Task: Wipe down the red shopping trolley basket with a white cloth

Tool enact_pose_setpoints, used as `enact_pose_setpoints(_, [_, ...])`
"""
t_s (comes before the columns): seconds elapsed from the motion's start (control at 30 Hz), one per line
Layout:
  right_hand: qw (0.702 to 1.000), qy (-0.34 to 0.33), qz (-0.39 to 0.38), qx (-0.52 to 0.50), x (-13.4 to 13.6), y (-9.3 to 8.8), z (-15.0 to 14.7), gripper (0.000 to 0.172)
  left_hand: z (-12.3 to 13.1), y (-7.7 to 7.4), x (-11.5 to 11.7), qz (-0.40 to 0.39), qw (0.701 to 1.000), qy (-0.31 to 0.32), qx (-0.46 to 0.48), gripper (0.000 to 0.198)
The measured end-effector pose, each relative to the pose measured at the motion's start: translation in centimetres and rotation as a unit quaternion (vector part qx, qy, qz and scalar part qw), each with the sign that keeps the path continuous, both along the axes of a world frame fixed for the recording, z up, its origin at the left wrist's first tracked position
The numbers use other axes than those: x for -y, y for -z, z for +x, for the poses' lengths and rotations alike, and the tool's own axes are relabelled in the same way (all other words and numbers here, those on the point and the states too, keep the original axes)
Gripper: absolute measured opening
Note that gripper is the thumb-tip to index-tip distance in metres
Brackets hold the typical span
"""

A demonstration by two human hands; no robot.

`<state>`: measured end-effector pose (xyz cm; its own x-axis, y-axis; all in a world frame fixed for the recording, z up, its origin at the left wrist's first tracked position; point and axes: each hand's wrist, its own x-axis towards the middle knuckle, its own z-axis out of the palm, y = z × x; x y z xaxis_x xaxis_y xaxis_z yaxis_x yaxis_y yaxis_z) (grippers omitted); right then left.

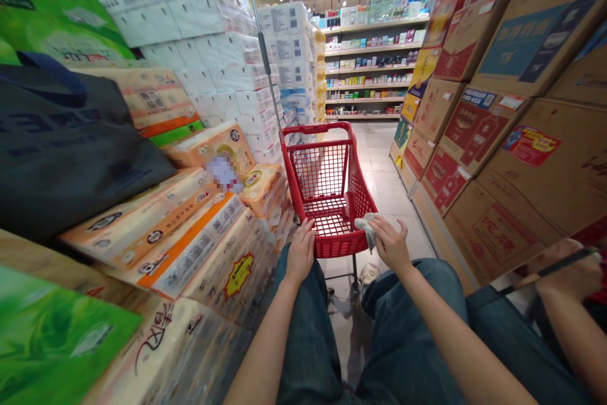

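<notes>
My left hand [300, 252] rests with curled fingers on the near rim of a red wire shopping cart [318, 171]. My right hand [391, 244] is at the same rim, a little further right. Its fingers press a crumpled white cloth [366, 231] against the rim. The cart's mesh basket stands in front of my knees, and nothing shows inside it. My denim-covered legs lie below both hands.
Wrapped tissue packs [199, 247] and a dark tote bag [71, 146] are stacked on the left. Printed cardboard cartons [497, 184] line the right. A tiled aisle [389, 193] leads to shelves [370, 64]. Another person's hand [564, 275] holding a dark strip enters at the right.
</notes>
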<state>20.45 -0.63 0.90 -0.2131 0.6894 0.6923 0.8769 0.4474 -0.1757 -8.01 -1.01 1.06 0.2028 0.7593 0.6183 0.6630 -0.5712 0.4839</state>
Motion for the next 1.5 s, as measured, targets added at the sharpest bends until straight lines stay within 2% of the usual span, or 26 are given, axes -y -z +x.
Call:
enact_pose_setpoints(0.13, [0.995,0.061,0.013,-0.074,1.2,1.1,-5.5,0.042,0.2,0.2,0.1,0.0,1.0,-0.008,0.009,0.028])
enact_pose_setpoints(0.3, [0.998,0.026,-0.001,-0.057,2.3,1.2,-14.4,0.046,0.3,0.4,0.1,-0.002,1.0,-0.008,0.009,0.033])
enact_pose_setpoints(0.4, [0.998,0.025,-0.027,-0.047,2.3,0.8,-16.6,0.046,0.0,0.3,0.1,-0.002,1.0,0.001,-0.004,0.036])
enact_pose_setpoints(0.5, [0.999,-0.031,-0.032,-0.011,1.9,0.6,-14.3,0.046,-0.3,0.1,0.1,0.005,1.0,0.008,-0.02,0.033])
enact_pose_setpoints(0.6, [0.996,-0.078,-0.033,0.011,1.2,0.4,-8.6,0.043,-0.4,0.0,0.1,0.008,1.0,0.003,-0.025,0.029])
enact_pose_setpoints(0.7, [0.998,-0.063,-0.029,0.009,0.2,0.0,-2.7,0.039,-0.4,-0.1,0.1,0.006,1.0,0.002,-0.024,0.028])
enact_pose_setpoints(0.8, [0.999,-0.039,-0.022,0.003,-0.2,-0.1,0.0,0.037,-0.2,0.0,0.0,0.006,1.0,0.003,-0.016,0.028])
enact_pose_setpoints(0.87, [0.999,-0.006,-0.014,-0.028,-0.1,0.3,-0.8,0.035,-0.1,0.1,0.0,0.006,1.0,0.002,-0.012,0.028])
enact_pose_setpoints(0.97, [0.995,0.053,0.004,-0.087,0.6,0.9,-5.1,0.035,-0.1,0.2,0.1,0.002,1.0,-0.005,-0.011,0.028])
enact_pose_setpoints(1.13, [0.995,0.03,-0.027,-0.087,1.7,0.6,-14.1,0.036,-0.2,0.3,0.1,0.001,1.0,-0.007,-0.021,0.033])
enact_pose_setpoints(1.23, [0.996,0.017,-0.035,-0.083,2.0,0.4,-16.4,0.038,-0.5,0.2,0.1,0.002,0.999,-0.005,-0.039,0.038])
enact_pose_setpoints(1.33, [0.998,-0.043,-0.029,-0.029,1.9,0.6,-14.4,0.043,-0.9,0.1,0.0,0.006,0.998,0.001,-0.059,0.04])
enact_pose_setpoints(1.4, [0.997,-0.076,-0.028,0.007,1.6,0.7,-11.0,0.046,-1.1,0.0,0.0,0.009,0.998,0.003,-0.065,0.039])
enact_pose_setpoints(1.5, [0.998,-0.059,-0.027,0.018,0.8,0.4,-4.8,0.044,-1.1,-0.1,0.0,0.011,0.998,0.006,-0.064,0.039])
